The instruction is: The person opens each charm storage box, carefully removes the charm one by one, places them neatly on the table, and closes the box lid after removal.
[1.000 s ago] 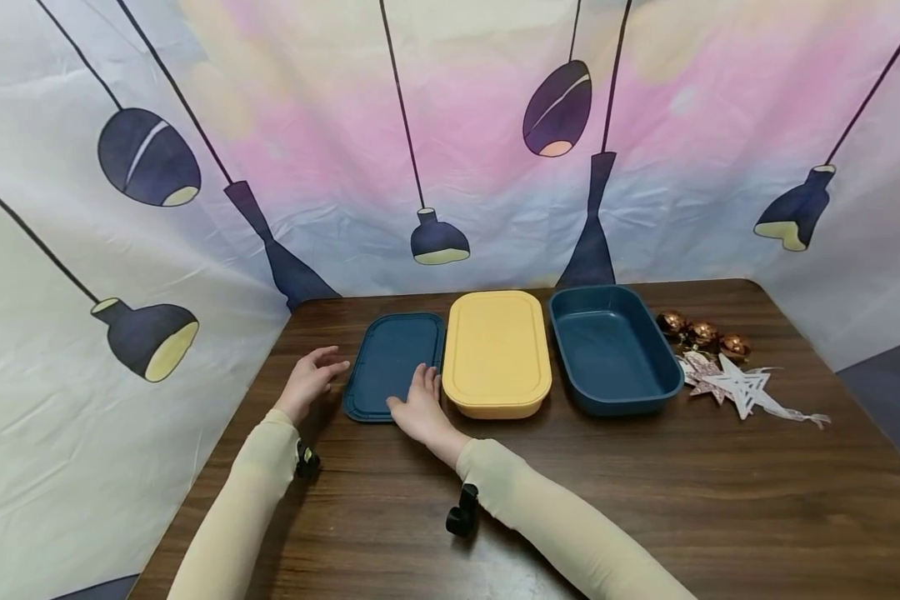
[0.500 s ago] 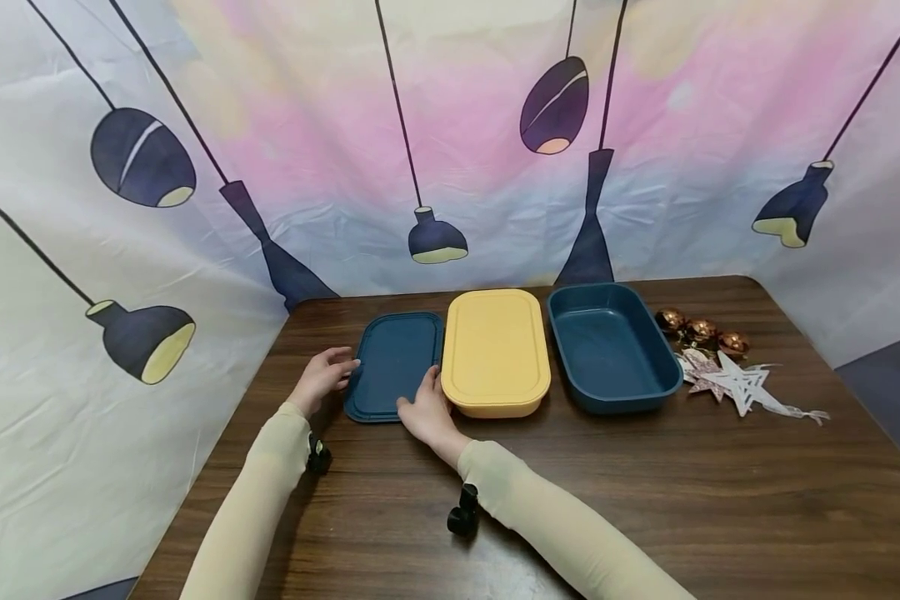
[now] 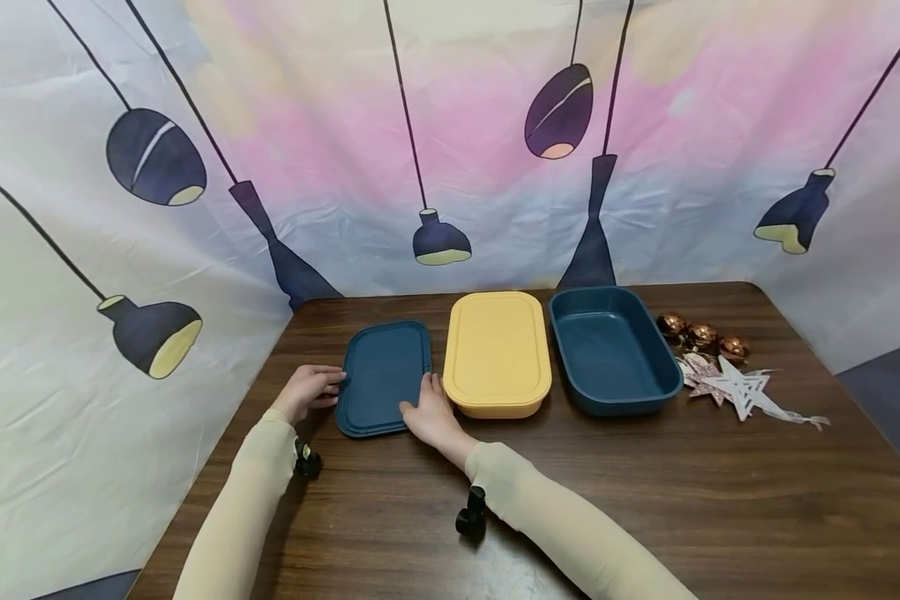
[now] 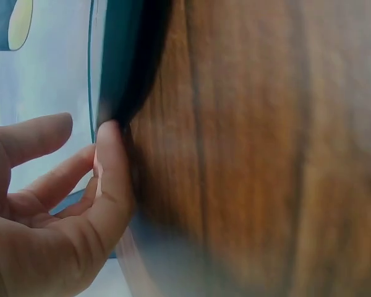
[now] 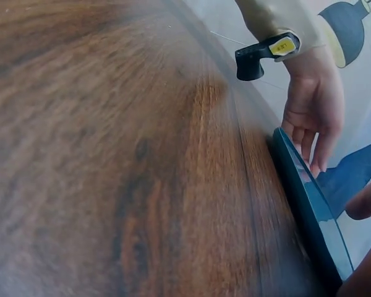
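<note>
A dark blue lid [image 3: 385, 383] with a raised rim sits near the left side of the brown table, between the two hands. My left hand [image 3: 308, 392] touches its left edge with the fingertips. In the left wrist view, the left thumb [image 4: 46, 137] stays apart from the lid while a fingertip meets the edge. On the opposite side, my right hand [image 3: 432, 414] has its fingers along the lid's right edge. The right thumb [image 5: 366, 201] stands off the lid in the right wrist view; most of the right fingers are hidden there.
Beside the right hand stands a yellow lidded box [image 3: 497, 354]. Further right is a dark blue box [image 3: 611, 354] without a lid. Copper-coloured balls [image 3: 702, 336] and white and pink star ornaments [image 3: 737, 386] lie near the table's right side. A printed cloth [image 3: 487, 150] hangs behind.
The dark blue lid has slid slightly toward the person and left, away from the yellow box. My left hand came to its left edge; my right hand moved along with it.
</note>
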### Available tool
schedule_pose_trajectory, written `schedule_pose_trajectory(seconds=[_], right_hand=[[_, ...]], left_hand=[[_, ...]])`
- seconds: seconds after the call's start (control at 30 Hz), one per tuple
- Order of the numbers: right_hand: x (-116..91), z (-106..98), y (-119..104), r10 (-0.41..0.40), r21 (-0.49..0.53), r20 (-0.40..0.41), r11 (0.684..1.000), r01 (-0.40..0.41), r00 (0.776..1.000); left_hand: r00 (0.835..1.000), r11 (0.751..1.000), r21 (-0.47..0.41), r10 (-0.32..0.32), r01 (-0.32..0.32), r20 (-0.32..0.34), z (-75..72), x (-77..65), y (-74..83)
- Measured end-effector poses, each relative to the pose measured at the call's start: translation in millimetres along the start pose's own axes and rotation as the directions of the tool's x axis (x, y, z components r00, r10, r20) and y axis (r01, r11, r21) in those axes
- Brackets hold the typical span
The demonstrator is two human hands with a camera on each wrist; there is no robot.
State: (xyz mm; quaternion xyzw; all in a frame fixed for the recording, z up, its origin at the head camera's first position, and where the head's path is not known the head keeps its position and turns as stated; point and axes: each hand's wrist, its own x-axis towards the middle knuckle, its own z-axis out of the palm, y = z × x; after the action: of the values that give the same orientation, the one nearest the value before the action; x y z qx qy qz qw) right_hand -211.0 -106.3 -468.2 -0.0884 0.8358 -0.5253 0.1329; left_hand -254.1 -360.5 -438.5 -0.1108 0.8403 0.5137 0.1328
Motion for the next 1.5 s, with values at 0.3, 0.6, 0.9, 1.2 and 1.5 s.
schedule_pose_trajectory(seconds=[0.3,0.6,0.9,1.2,1.5], right_hand=[[-5,7,4,-0.088,-0.020,-0.016,0.996,0.087,0.996],[-11,1,-15,-0.217,-0.012,-0.052,0.976,0.216,0.975],[-13,-27,-47,-0.337,0.102,-0.198,0.927,0.362,0.920],[-10,-84,-62,-0.334,0.207,-0.433,0.867,0.453,0.837],[-16,-170,-56,-0.243,0.198,-0.462,0.909,0.366,0.853]], left_hand=[[0.999,0.991,-0.135,0.006,-0.001,0.039,-12.4,-14.7,-19.5],[1.000,0.954,-0.298,0.019,-0.013,0.017,-34.7,-25.6,-14.9],[0.997,0.928,-0.365,0.058,-0.071,-0.047,-41.4,-37.2,16.5],[0.970,0.878,-0.411,0.212,-0.244,-0.122,-14.9,-42.8,73.0],[0.912,0.820,-0.404,0.394,-0.405,-0.114,28.2,-38.9,141.1]])
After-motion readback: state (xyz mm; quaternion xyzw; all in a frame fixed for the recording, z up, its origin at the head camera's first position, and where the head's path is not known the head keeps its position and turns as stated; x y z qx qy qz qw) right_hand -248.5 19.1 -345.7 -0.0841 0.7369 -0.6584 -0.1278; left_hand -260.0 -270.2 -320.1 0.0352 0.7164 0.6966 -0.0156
